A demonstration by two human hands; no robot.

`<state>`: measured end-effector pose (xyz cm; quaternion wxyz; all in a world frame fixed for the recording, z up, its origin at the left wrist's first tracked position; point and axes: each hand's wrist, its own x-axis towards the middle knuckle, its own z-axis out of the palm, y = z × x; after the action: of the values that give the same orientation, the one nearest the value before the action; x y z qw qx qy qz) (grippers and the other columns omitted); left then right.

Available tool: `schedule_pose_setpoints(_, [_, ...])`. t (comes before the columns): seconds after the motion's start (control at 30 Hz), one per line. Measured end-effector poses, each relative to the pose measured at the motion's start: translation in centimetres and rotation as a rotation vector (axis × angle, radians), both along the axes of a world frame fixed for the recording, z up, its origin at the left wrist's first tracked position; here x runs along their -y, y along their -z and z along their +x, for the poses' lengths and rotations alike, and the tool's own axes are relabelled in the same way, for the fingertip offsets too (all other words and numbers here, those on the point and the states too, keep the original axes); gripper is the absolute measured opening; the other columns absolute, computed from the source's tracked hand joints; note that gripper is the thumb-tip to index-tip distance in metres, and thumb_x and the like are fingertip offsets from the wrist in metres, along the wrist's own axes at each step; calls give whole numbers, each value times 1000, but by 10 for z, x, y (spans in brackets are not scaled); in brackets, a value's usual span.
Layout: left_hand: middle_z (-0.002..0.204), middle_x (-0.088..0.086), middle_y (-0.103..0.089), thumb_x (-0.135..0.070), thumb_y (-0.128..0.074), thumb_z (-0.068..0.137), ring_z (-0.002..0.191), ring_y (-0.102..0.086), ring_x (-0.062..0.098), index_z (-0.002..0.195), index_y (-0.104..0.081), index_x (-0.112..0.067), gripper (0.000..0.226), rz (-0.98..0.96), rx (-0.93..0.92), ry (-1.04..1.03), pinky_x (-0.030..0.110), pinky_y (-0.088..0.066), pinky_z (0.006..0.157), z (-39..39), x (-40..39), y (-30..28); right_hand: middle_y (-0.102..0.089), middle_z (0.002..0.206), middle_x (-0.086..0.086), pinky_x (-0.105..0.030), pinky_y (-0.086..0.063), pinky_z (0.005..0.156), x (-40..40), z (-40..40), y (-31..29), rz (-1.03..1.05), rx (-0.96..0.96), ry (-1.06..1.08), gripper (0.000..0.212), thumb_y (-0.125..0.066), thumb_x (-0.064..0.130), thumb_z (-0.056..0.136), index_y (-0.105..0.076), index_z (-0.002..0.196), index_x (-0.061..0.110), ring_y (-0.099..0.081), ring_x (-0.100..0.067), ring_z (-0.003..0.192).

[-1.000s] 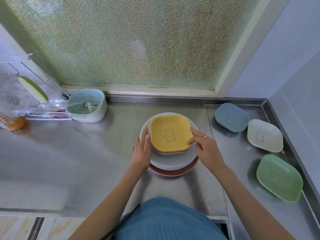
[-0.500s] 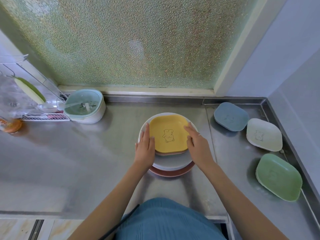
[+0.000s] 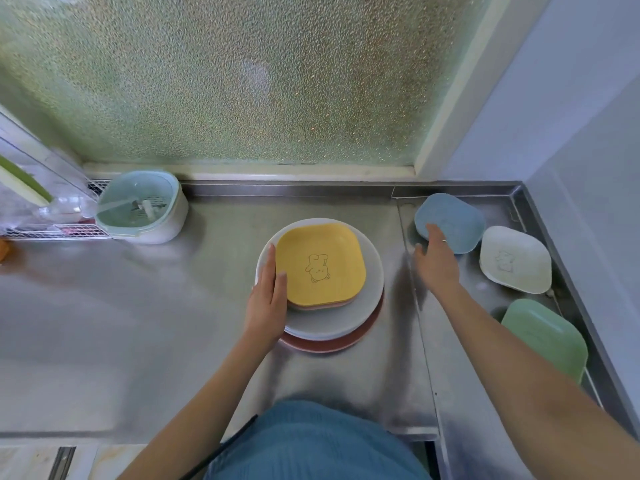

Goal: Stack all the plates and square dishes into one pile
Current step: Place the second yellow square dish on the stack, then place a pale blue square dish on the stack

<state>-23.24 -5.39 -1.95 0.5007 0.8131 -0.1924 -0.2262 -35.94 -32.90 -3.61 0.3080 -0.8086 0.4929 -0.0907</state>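
A yellow square dish (image 3: pixel 320 265) with a bear drawing tops the pile, over a pink dish edge, grey round plates (image 3: pixel 370 299) and a reddish plate (image 3: pixel 332 344). My left hand (image 3: pixel 266 299) rests flat against the pile's left side, fingers touching the yellow dish. My right hand (image 3: pixel 436 261) is stretched to the right, its fingertips on the near edge of the blue square dish (image 3: pixel 453 216); it is not gripping it. A white square dish (image 3: pixel 516 261) and a green square dish (image 3: pixel 543 337) lie further right.
A steel counter (image 3: pixel 138 323) carries everything, with a raised rim at the back and right wall. A pale green strainer basket (image 3: pixel 142 206) stands at the back left beside a wire rack (image 3: pixel 55 232). Frosted glass fills the back.
My right hand left the yellow dish and swung right to the blue dish. My left hand stayed on the pile's left side.
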Motion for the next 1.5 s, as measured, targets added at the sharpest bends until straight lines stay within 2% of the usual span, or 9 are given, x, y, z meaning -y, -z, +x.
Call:
schedule_pose_setpoints(0.1, [152, -22, -23, -44, -28, 92, 133, -30, 1, 149, -14, -39, 58, -38, -25, -16, 23, -25, 108, 0, 1, 0, -40, 140, -16, -44, -42, 93, 10, 3, 8, 3, -166, -31, 52, -45, 17, 94, -26, 142, 15, -45, -38, 120])
schedule_pose_setpoints(0.27, [150, -20, -26, -25, -30, 103, 131, -30, 0, 149, -16, -37, 49, -50, -57, -51, 20, -24, 105, -3, 2, -2, -51, 122, -21, -44, -46, 83, 14, 5, 14, -58, -299, -147, 36, -46, 12, 92, -48, 127, 6, -53, -39, 107])
schedule_pose_setpoints(0.5, [140, -27, -27, -27, -29, 103, 122, -34, 1, 150, -12, -38, 50, -7, -75, -21, 21, -26, 100, -4, 1, -8, -59, 102, -14, -31, -35, 68, -4, -4, 20, -208, -298, -80, 20, -48, 8, 89, -67, 95, 11, -56, -35, 89])
schedule_pose_setpoints(0.6, [137, -23, -31, -30, -28, 103, 118, -37, 5, 150, -11, -40, 51, 18, -79, -8, 22, -27, 97, -4, 2, -11, -56, 93, -14, -31, -33, 64, -16, -9, 17, -275, -199, -92, 16, -46, 7, 88, -62, 86, 7, -53, -34, 81])
schedule_pose_setpoints(0.77, [131, -23, -34, -28, -29, 103, 113, -39, 6, 150, -13, -38, 51, 32, -73, -4, 21, -27, 95, -4, 0, -14, -56, 89, -17, -41, -46, 58, -49, -7, -13, -379, 137, -133, 15, -49, 10, 92, -62, 87, 2, -56, -40, 72])
schedule_pose_setpoints(1.0, [131, -22, -34, -31, -30, 103, 117, -37, 6, 150, -13, -40, 50, 28, -86, -3, 22, -26, 98, -3, 0, -10, -58, 75, -6, -24, -39, 42, -122, 12, -81, -599, 461, -356, 9, -63, 10, 79, -69, 82, 15, -55, -24, 54])
schedule_pose_setpoints(1.2, [134, -5, -51, -39, -32, 101, 123, -49, 17, 147, -28, -37, 46, -34, -140, -65, 32, -37, 103, -5, 2, -11, -54, 71, -3, -22, -30, 37, -171, 23, -79, -620, 160, -669, 11, -61, 15, 75, -68, 75, 24, -55, -25, 49])
schedule_pose_setpoints(1.4, [132, -10, -50, -40, -33, 101, 118, -48, 11, 144, -33, -41, 43, -100, -278, -105, 31, -35, 107, -4, 4, -17, -59, 84, -11, -24, -28, 44, -182, 24, -71, -540, -57, -744, 8, -65, 11, 79, -60, 79, 16, -55, -27, 51])
schedule_pose_setpoints(1.5, [139, -7, -53, -45, -30, 97, 127, -49, 12, 138, -43, -39, 43, -192, -321, -99, 39, -35, 112, 1, 3, -16, -55, 105, -13, -32, -36, 52, -185, 27, -76, -483, -137, -769, 11, -48, 12, 90, -57, 95, 15, -58, -31, 70])
